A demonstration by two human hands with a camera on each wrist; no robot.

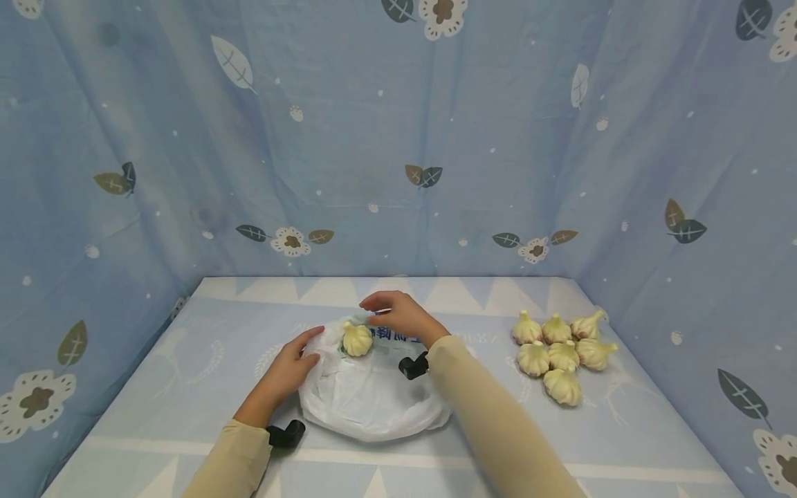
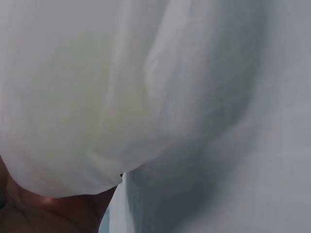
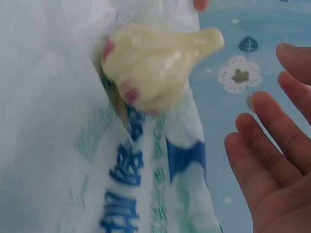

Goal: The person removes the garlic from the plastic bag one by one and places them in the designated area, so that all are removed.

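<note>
A white plastic bag [image 1: 373, 401] with blue and green print lies on the table. One garlic bulb [image 1: 357, 339], pale with pinkish patches in the right wrist view [image 3: 150, 68], shows at the bag's printed far side. Against the bag's left side rests my left hand [image 1: 288, 371], its thumb and forefinger extended and apart. White plastic covers most of the left wrist view, with part of the palm [image 2: 53, 211] below it. My right hand [image 1: 398, 316] hovers just beyond the bulb on its right; in the right wrist view, its fingers [image 3: 277, 141] are spread and hold nothing.
Several garlic bulbs [image 1: 563, 355] sit in a group at the table's right side. A pale blue patterned cloth covers the table [image 1: 205, 415]. Blue printed curtains [image 1: 349, 138] rise behind it and along both sides. A black wrist device [image 1: 288, 436] is by the left sleeve.
</note>
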